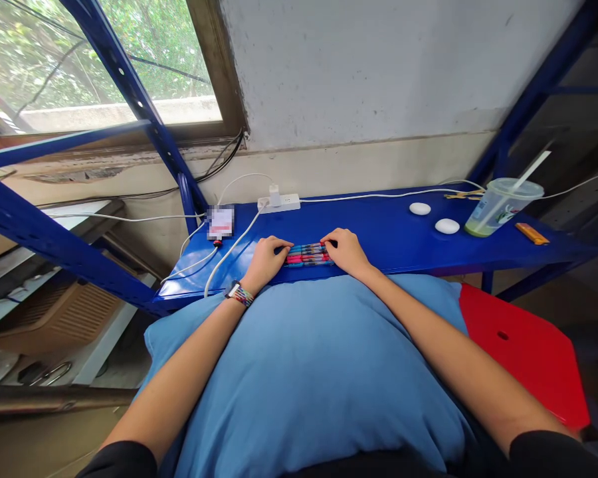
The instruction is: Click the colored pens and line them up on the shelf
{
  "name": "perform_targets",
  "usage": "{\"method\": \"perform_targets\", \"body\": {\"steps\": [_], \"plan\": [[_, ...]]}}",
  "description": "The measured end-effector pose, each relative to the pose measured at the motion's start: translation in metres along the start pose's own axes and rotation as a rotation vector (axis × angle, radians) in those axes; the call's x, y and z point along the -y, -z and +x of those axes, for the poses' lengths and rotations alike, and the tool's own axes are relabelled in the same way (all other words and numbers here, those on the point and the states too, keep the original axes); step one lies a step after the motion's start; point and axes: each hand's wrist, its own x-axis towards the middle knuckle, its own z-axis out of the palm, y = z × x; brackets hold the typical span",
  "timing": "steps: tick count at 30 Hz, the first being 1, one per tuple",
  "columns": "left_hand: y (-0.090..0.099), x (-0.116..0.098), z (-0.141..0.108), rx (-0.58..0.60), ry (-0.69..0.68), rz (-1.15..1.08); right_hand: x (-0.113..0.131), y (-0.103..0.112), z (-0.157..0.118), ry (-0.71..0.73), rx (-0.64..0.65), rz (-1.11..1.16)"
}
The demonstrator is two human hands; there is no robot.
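Several pens (309, 255) in blue, red and dark colours lie side by side on the blue shelf (369, 232), near its front edge. My left hand (268, 260) curls around their left ends, thumb and fingers closed on them. At the right ends, my right hand (347, 249) pinches the pens the same way. The pens run level between both hands. A blue cushion or cloth (329, 358) lies beneath my forearms. My left wrist wears a watch with a multicoloured band (241, 293).
A white power strip (279, 202) with plugs and cables sits at the back. To the left lies a blurred-out device (220, 222) on a cable. Two white egg-shaped objects (447, 226), a plastic cup with straw (503, 207) and an orange packet (531, 234) stand right. A red stool (528, 352) is beside me.
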Motion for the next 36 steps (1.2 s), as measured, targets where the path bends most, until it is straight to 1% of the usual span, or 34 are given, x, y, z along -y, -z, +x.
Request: {"method": "perform_targets", "body": {"steps": [8, 13, 18, 22, 24, 26, 28, 30, 33, 36], "plan": [[0.002, -0.006, -0.005, 0.021, 0.002, 0.080, 0.004, 0.002, -0.004, -0.007, 0.001, -0.033], [-0.001, -0.003, -0.006, -0.018, -0.001, 0.077, 0.009, 0.004, -0.007, -0.032, -0.010, -0.033], [-0.004, 0.002, -0.006, -0.044, -0.020, 0.060, 0.008, 0.002, -0.007, -0.021, -0.017, -0.021], [-0.004, 0.004, -0.005, -0.052, -0.025, 0.050, 0.008, 0.002, -0.008, -0.016, -0.070, 0.033], [-0.004, 0.004, -0.005, -0.062, -0.024, 0.038, 0.011, 0.005, -0.012, 0.048, -0.106, 0.066], [-0.005, 0.003, -0.005, -0.075, -0.028, 0.024, 0.016, 0.010, -0.017, 0.190, -0.102, 0.092], [-0.004, 0.002, -0.006, -0.083, -0.028, 0.017, 0.023, 0.014, -0.023, 0.365, -0.047, 0.105], [-0.003, 0.001, -0.008, -0.082, -0.024, 0.016, 0.028, 0.018, -0.028, 0.498, 0.019, 0.103], [-0.002, -0.002, -0.010, -0.068, -0.022, 0.025, 0.031, 0.019, -0.031, 0.588, 0.083, 0.102], [-0.001, -0.005, -0.010, -0.054, -0.018, 0.034, 0.029, 0.018, -0.030, 0.590, 0.101, 0.102]]}}
